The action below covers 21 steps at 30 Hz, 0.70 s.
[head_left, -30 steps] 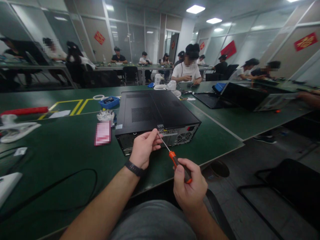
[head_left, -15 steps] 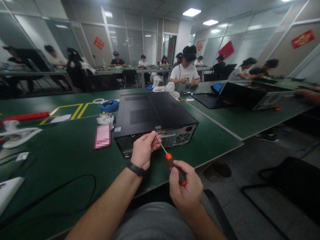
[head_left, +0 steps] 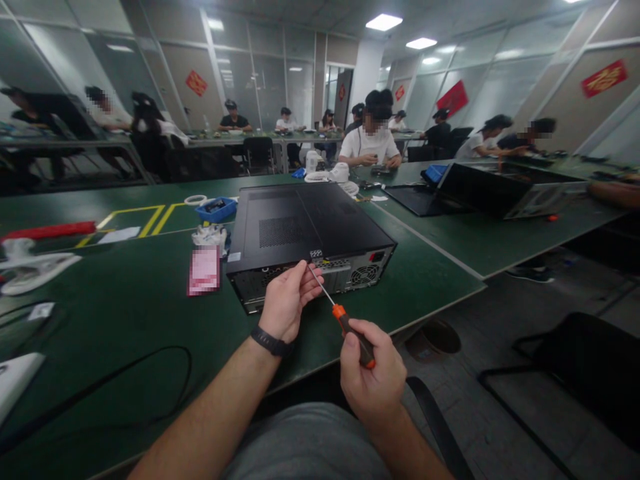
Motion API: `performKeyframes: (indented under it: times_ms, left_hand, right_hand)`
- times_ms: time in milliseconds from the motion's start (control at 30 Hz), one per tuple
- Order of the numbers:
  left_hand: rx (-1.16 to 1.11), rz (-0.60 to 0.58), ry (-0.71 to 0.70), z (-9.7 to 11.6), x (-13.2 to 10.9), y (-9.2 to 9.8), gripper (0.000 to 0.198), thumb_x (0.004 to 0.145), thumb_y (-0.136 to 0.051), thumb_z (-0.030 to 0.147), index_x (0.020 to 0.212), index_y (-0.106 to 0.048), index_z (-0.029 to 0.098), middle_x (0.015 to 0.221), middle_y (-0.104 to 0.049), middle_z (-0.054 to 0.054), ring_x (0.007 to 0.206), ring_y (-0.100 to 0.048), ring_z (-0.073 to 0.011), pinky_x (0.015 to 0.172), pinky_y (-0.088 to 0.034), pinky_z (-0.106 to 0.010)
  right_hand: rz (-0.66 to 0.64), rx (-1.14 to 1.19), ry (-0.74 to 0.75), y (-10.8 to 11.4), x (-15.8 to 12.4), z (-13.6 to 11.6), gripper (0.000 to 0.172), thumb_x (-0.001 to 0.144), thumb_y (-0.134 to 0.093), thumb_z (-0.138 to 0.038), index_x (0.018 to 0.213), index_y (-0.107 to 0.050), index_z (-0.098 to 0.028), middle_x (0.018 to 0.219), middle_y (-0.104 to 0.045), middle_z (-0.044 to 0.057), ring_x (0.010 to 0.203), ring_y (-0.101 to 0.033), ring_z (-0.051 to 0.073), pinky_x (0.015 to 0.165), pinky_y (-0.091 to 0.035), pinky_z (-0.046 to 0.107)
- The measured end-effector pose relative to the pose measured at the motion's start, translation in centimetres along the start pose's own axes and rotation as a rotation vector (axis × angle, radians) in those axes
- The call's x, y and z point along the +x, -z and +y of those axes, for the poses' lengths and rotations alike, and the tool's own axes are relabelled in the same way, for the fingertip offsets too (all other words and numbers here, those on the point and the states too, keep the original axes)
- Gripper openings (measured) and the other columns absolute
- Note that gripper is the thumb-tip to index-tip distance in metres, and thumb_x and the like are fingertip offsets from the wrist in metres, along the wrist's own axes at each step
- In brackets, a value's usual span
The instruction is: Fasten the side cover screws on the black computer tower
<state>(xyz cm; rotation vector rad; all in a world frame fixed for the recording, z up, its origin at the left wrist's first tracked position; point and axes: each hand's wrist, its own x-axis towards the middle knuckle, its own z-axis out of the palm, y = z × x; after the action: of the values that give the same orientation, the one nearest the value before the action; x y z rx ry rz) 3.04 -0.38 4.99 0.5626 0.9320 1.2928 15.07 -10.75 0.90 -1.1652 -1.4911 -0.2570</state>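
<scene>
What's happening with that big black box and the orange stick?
A person sits at a green table with a black computer case lying flat on it. Their right hand grips the orange-and-black handle of a screwdriver, and their left hand pinches its metal tip, right by the case's back panel. Other people work at tables behind.

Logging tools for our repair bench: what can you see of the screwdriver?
The screwdriver is slim: thin bright metal shaft, orange collar, dark handle with an orange end, plastic by the look. It slants up and away from the person. The right hand grips the handle; the left hand pinches the shaft's tip, hiding it, just before the rear panel of the computer case.
</scene>
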Motion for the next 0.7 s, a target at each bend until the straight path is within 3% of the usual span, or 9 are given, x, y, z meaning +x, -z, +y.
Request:
performKeyframes:
  times_ms: [700]
  left_hand:
    - [-0.023,-0.014,-0.003,0.04,-0.20,0.04,0.020,0.097,-0.060,0.025,0.093,-0.071,0.009,0.092,-0.077,-0.012,0.073,-0.072,-0.0122,0.066,-0.057,-0.022]
  right_hand:
    - [-0.003,-0.062,-0.025,0.01,0.12,0.10,0.016,0.095,-0.056,-0.021,0.110,-0.059,-0.022,0.087,-0.073,0.003,0.070,-0.071,0.016,0.065,-0.061,0.029]
